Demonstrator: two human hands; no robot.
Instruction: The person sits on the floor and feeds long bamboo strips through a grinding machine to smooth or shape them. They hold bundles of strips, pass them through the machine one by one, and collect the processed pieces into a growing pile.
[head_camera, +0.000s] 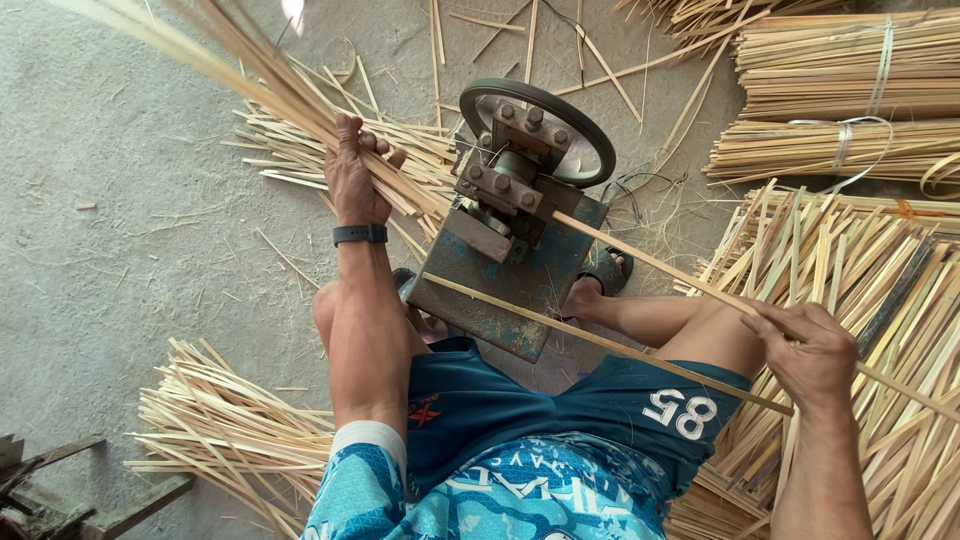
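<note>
While the person sits low on the concrete floor (120, 250), the left hand (355, 175) is clamped around a fistful of thin bamboo splints (250, 75), too many to count, fanning up and away toward the top left corner. One black wristband (360, 234) sits on that wrist. Right in front, between the knees, stands one blue metal splitting machine (510, 270), rusty, with a single dark handwheel (540, 125) at its far end and a block of bolts on top; the bundle's near end meets the machine's left side.

Over to the right hand (810, 355): fingers are pinched narrowly on one long bamboo strip (650, 260), which runs from the machine's bolt block out past the hand toward the right edge. A second strip (600, 340) lies across the machine's near corner and over the right thigh, close under that hand; whether the hand touches it, I can't tell.

Count the stock: two tied bundles (840, 65) at top right, bound with pale strapping, one big loose heap of flat strips (880, 290) beside the right arm, one heap of thin splints (230, 420) at lower left, one more scatter (300, 150) behind the left hand. One sandal (608, 270) shows by the machine.
</note>
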